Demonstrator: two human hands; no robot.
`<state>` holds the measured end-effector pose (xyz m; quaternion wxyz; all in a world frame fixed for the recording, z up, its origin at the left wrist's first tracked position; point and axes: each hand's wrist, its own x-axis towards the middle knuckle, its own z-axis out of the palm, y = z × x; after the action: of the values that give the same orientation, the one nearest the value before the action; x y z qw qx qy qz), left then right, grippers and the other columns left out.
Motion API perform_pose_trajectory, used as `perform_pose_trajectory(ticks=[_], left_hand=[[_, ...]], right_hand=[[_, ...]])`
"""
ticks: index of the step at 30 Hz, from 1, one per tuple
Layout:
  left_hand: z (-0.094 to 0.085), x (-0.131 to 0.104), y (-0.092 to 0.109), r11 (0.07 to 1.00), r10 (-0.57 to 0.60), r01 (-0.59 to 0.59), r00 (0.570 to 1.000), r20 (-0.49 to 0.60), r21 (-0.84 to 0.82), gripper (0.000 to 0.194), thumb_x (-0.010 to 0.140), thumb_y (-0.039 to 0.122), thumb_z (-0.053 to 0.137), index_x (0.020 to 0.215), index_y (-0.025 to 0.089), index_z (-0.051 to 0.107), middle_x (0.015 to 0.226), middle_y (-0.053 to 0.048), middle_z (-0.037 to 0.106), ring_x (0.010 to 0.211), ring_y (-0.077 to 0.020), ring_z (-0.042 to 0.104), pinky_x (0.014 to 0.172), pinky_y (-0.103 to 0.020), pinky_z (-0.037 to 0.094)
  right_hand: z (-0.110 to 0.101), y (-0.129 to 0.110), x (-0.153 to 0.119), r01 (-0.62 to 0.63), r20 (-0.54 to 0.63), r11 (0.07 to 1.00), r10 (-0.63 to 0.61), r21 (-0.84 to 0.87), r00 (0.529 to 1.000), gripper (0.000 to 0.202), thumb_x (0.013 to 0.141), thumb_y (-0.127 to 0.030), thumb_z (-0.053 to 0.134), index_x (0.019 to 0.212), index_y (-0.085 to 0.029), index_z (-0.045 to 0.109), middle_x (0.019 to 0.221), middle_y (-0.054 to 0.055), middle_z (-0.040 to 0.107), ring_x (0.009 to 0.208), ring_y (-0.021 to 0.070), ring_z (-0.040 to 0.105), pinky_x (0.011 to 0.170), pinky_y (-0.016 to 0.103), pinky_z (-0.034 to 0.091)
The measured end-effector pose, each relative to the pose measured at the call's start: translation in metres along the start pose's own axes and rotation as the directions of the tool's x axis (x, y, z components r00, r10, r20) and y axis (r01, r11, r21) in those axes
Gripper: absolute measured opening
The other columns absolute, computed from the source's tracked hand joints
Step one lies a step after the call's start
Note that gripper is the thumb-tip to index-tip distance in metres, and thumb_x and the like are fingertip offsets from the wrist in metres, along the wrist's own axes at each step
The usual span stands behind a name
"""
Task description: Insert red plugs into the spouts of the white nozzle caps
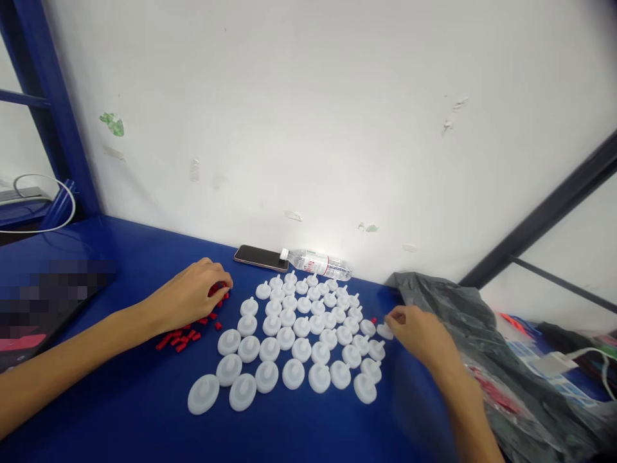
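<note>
Rows of round white plastic caps with short spouts point(301, 349) stand on the blue table, spouts mostly pointing up. My left hand point(195, 292) is beside them on the left, its fingers curled round small red plastic pieces; the fingertips partly hide what they pinch. More loose red pieces point(178, 339) lie below that hand. At the right end of the rows, my right hand point(421, 331) pinches the edge of a white spouted cap point(385, 331). A single red piece point(374, 320) shows just left of this cap, by a neighbouring one.
A phone point(260, 257) and a clear water bottle point(321, 263) lie along the white wall behind the caps. Grey plastic bags point(434, 289) cover the table's right side, with a clear bag of red pieces point(496, 392) on them. A dark, partly blurred object point(48, 302) lies at left.
</note>
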<state>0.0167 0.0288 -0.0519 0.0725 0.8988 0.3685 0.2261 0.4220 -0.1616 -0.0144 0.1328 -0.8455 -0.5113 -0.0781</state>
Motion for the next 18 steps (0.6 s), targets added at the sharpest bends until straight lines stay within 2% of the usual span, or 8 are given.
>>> perform_pose_trajectory(ticks=[3, 7, 9, 11, 14, 18], left_hand=[[-0.002, -0.001, 0.002, 1.0, 0.009, -0.009, 1.0, 0.019, 0.029, 0.028, 0.091, 0.04, 0.05, 0.089, 0.026, 0.074, 0.099, -0.007, 0.075, 0.099, -0.0301, 0.063, 0.086, -0.042, 0.05], [-0.003, -0.001, 0.003, 0.999, 0.013, -0.013, 1.0, 0.009, 0.03, 0.029, 0.092, 0.039, 0.049, 0.087, 0.025, 0.074, 0.097, -0.008, 0.075, 0.097, -0.0294, 0.063, 0.085, -0.041, 0.05], [-0.003, -0.001, 0.004, 0.999, 0.014, -0.014, 1.0, 0.014, 0.034, 0.029, 0.093, 0.038, 0.048, 0.087, 0.025, 0.074, 0.097, -0.008, 0.074, 0.096, -0.0291, 0.063, 0.085, -0.041, 0.05], [-0.003, -0.001, 0.006, 0.999, 0.011, -0.012, 1.0, 0.021, 0.045, 0.03, 0.094, 0.039, 0.047, 0.089, 0.025, 0.074, 0.097, -0.008, 0.074, 0.097, -0.0293, 0.063, 0.085, -0.042, 0.05], [-0.008, -0.001, 0.011, 0.999, 0.013, -0.012, 1.0, -0.016, 0.042, 0.031, 0.096, 0.04, 0.047, 0.095, 0.024, 0.073, 0.099, -0.008, 0.074, 0.1, -0.0296, 0.061, 0.088, -0.042, 0.049], [-0.019, -0.004, 0.026, 0.994, 0.105, -0.104, 0.984, -0.146, 0.015, 0.03, 0.098, 0.037, 0.046, 0.104, 0.02, 0.07, 0.106, -0.009, 0.072, 0.106, -0.0277, 0.057, 0.095, -0.042, 0.046]], right_hand=[[0.001, 0.0, -0.001, 0.066, 0.125, 0.996, -0.073, 0.055, 0.99, 0.019, 0.081, -0.028, 0.058, 0.077, -0.027, 0.076, 0.074, 0.004, 0.076, 0.067, 0.0235, 0.07, 0.064, 0.032, 0.046], [-0.005, -0.006, -0.003, 0.127, 0.195, 0.984, -0.149, 0.122, 0.969, 0.021, 0.083, -0.032, 0.061, 0.098, -0.03, 0.076, 0.079, 0.001, 0.075, 0.071, 0.021, 0.07, 0.065, 0.031, 0.049], [-0.006, -0.009, -0.003, 0.18, 0.174, 0.973, -0.204, 0.143, 0.963, 0.021, 0.082, -0.036, 0.065, 0.098, -0.03, 0.077, 0.082, 0.002, 0.074, 0.074, 0.0223, 0.069, 0.066, 0.033, 0.05], [-0.006, -0.012, -0.003, 0.23, 0.147, 0.961, -0.253, 0.155, 0.956, 0.017, 0.081, -0.04, 0.067, 0.089, -0.029, 0.078, 0.085, 0.004, 0.072, 0.079, 0.0246, 0.069, 0.069, 0.036, 0.052], [-0.007, -0.019, -0.002, 0.26, 0.108, 0.944, -0.286, 0.202, 0.952, 0.02, 0.083, -0.044, 0.067, 0.085, -0.027, 0.077, 0.097, 0.006, 0.073, 0.086, 0.026, 0.069, 0.074, 0.04, 0.055], [-0.014, -0.038, -0.008, 0.291, -0.001, 0.844, -0.325, 0.451, 0.946, 0.026, 0.091, -0.047, 0.06, 0.096, -0.023, 0.068, 0.11, 0.009, 0.073, 0.094, 0.0253, 0.073, 0.078, 0.039, 0.059]])
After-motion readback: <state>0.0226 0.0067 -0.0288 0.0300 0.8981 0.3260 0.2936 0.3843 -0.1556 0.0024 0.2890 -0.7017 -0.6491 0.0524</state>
